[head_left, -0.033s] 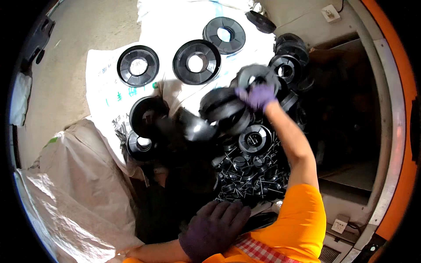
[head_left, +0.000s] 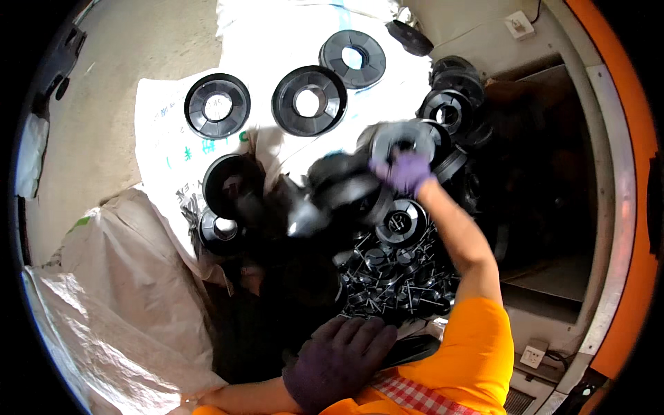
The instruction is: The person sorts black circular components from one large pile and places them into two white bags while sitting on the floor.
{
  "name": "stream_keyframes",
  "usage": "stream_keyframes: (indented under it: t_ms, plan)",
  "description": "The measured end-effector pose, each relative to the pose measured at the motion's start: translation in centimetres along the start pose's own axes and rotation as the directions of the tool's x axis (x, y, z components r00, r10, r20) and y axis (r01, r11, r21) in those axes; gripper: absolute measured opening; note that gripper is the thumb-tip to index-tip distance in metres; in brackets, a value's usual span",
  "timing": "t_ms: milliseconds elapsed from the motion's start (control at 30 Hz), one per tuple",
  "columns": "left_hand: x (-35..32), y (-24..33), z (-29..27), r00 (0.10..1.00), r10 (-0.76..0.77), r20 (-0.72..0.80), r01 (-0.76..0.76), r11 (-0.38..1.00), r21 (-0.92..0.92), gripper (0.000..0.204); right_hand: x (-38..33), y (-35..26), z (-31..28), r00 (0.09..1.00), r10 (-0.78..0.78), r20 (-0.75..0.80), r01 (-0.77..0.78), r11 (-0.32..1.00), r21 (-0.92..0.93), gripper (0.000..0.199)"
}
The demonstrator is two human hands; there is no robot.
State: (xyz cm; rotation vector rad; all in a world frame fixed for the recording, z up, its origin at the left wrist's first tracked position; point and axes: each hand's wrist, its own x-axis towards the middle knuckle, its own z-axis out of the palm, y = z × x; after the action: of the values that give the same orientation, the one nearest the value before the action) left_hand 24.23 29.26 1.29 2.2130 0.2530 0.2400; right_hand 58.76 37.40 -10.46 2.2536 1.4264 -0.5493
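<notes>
My right hand [head_left: 404,171], in a purple glove, is out over the pile with its fingers closed on the near edge of a black plastic ring [head_left: 420,143], blurred by motion. Just left of it, more black round parts [head_left: 339,181] are smeared and tilted. My left hand [head_left: 339,360], in a dark purple glove, rests close to my body. Its fingers are stretched out and it holds nothing. Below my right hand lies another black ring [head_left: 400,222], on a heap of small black parts with thin metal pins [head_left: 401,277].
Black flanged rings [head_left: 218,106] lie on a white woven sack [head_left: 162,111]. More rings [head_left: 453,86] are stacked at the far right. A dark opening [head_left: 546,187] in a pale frame is on the right. A crumpled whitish sack [head_left: 124,290] stands at the left.
My right hand has shifted slightly nearer to me with the ring. The tilted round parts left of it have moved a little to the left. My left hand stays put.
</notes>
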Motion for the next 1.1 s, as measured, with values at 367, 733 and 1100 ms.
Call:
stream_keyframes:
  t_ms: [367, 733, 1100]
  plan:
    - [0.8, -0.9, -0.1, 0.999, 0.003, 0.04, -0.002, 1.0, -0.028, 0.04, -0.1, 1.1, -1.9, 0.913, -0.169, -0.371, 0.246, 0.954, 0.173, 0.032]
    - [3.9, -5.1, -1.4, 0.941, -0.338, 0.033, 0.335, 0.94, 0.063, 0.041, 18.8, 6.7, -12.9, 0.689, 0.211, -0.693, -0.307, 0.951, -0.015, 0.046]
    - [4.5, -8.8, -2.3, 0.9, -0.407, -0.159, 0.436, 0.856, 0.278, 0.047, 23.5, 4.8, -13.7, 0.839, 0.193, -0.508, -0.41, 0.839, -0.359, 0.05]
